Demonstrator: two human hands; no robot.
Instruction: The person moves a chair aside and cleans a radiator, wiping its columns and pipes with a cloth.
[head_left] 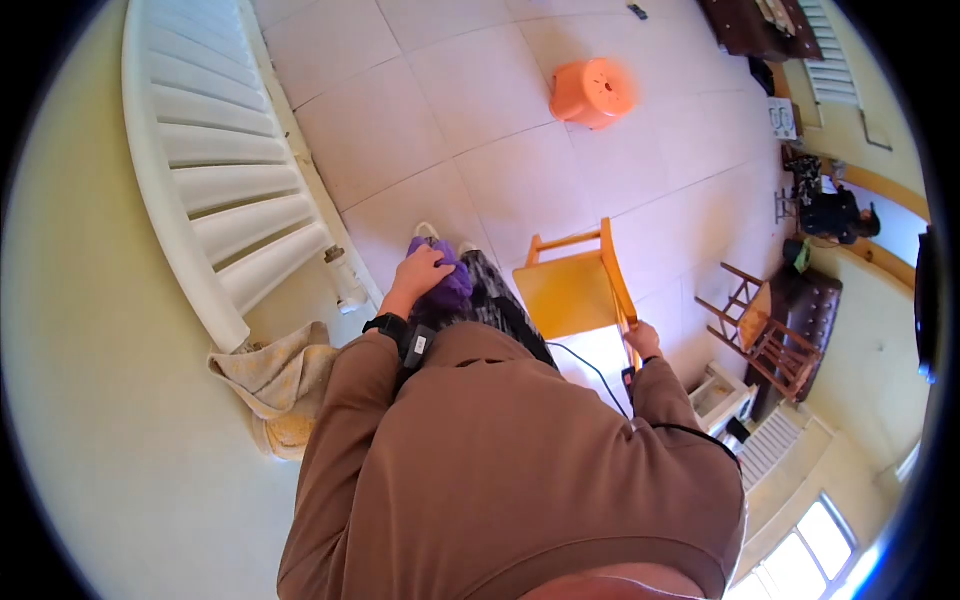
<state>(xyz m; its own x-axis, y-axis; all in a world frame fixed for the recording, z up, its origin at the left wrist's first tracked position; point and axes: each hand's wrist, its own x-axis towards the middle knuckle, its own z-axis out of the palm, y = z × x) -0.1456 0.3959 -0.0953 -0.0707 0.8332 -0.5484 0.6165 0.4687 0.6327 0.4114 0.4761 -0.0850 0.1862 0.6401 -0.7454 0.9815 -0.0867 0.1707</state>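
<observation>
A crumpled purple cloth hangs in front of my legs. My left hand holds it from above, fingers bent over its top. To the right stands a wooden chair with a yellow seat. My right hand is closed around the near end of the chair's top rail. Both of my wrists carry dark bands, and a thin black cable runs between my body and the chair.
A white radiator lines the left wall, with a beige towel at its near end. An orange stool stands ahead on the tiles. To the right are a brown wooden chair, a dark sofa and another person.
</observation>
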